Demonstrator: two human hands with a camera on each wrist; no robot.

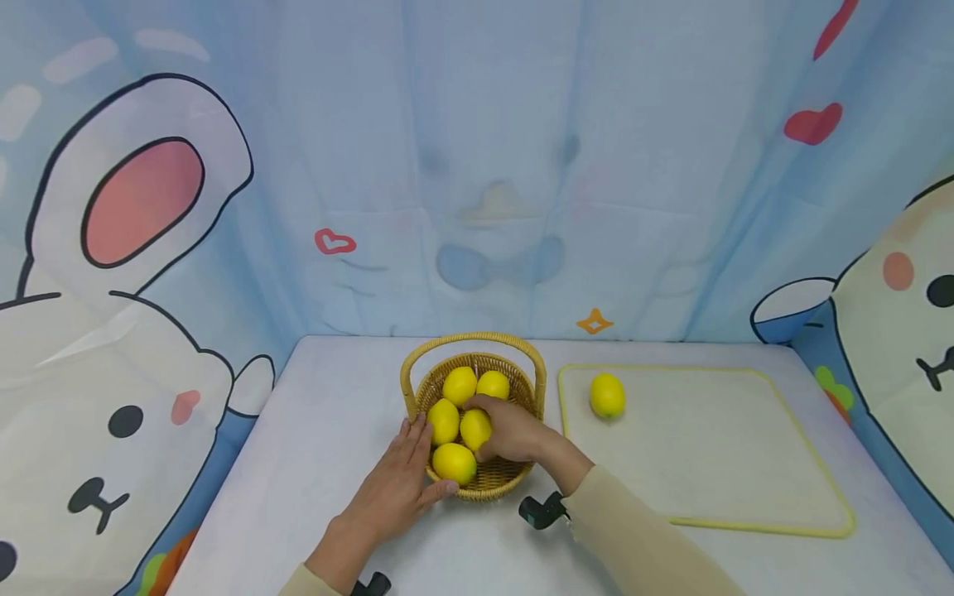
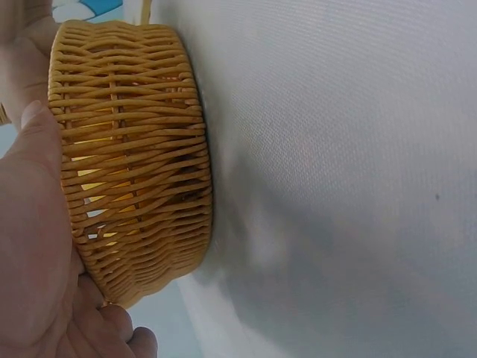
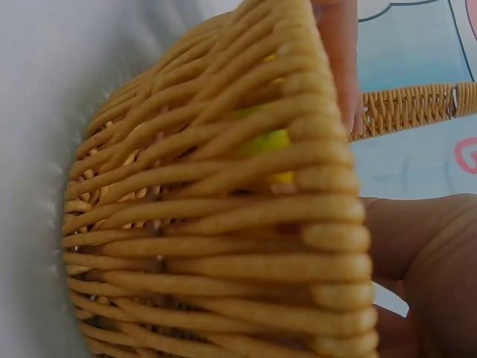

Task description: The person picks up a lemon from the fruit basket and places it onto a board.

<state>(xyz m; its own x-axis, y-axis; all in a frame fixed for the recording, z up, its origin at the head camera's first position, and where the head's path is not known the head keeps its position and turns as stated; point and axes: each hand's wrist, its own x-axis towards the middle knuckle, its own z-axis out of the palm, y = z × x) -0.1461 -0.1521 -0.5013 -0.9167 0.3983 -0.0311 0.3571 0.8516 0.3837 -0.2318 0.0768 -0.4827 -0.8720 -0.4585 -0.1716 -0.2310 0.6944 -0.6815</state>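
Note:
A wicker basket (image 1: 498, 493) with an arched handle stands on the table and holds several yellow lemons (image 1: 460, 386). Reaching in from the right, my right hand (image 1: 514, 430) grips one lemon (image 1: 475, 429) between thumb and fingers, low among the others. My left hand (image 1: 395, 484) rests against the basket's left front side, fingers extended along the rim and thumb on the front edge. In the left wrist view, the thumb touches the woven rim (image 2: 134, 149). The right wrist view is mostly filled by the basket wall (image 3: 223, 224), which hides the gripped lemon's outline.
Right of the basket lies a pale board (image 1: 715, 455) with a yellow edge. A single lemon (image 1: 607, 396) sits near its far left corner. Behind the white table (image 1: 343, 397) hangs a blue cartoon curtain (image 1: 492, 124).

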